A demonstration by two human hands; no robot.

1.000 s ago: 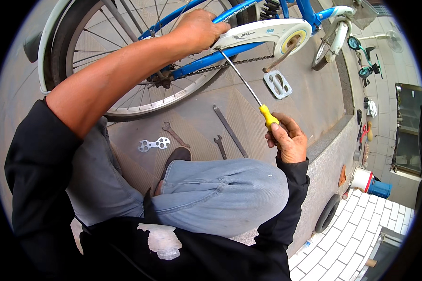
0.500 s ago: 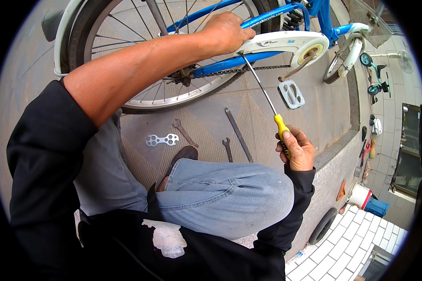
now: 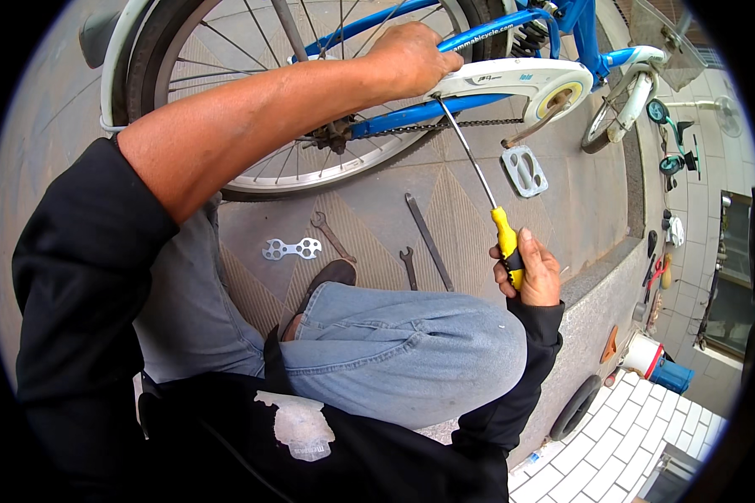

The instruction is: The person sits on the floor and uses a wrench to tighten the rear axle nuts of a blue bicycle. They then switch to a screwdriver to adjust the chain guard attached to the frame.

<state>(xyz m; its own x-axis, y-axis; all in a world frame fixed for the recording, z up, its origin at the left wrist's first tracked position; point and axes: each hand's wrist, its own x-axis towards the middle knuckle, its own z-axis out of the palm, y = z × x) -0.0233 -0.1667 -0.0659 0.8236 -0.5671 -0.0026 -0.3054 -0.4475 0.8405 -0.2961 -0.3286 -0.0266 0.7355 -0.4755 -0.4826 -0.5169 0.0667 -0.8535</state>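
Note:
My right hand (image 3: 533,270) has its fingers round the yellow and black handle of a screwdriver (image 3: 502,222). Its long shaft slants up and away, the tip meeting the underside of the white chain guard (image 3: 499,77) near its rear end. At that same end my left hand (image 3: 413,60) is closed on the guard, its fingertips partly hidden behind. The guard belongs to a blue bicycle (image 3: 577,32); its chain (image 3: 478,124) runs below, and a bare crank arm (image 3: 541,124) hangs at the front. A loose pedal (image 3: 524,171) lies on the paving under the crank.
Nearer me on the paving lie a flat multi-hole spanner (image 3: 292,249), two open-ended wrenches (image 3: 333,236) (image 3: 408,267) and a long flat bar (image 3: 429,241). The rear wheel (image 3: 310,180) fills the upper left. A stone ledge (image 3: 591,289) runs along the right, with a black tyre (image 3: 575,407) beyond.
The right hand's thumb has shifted on the screwdriver handle, and the handle shows more of its black part. The screwdriver tip and left hand stay at the guard's rear end.

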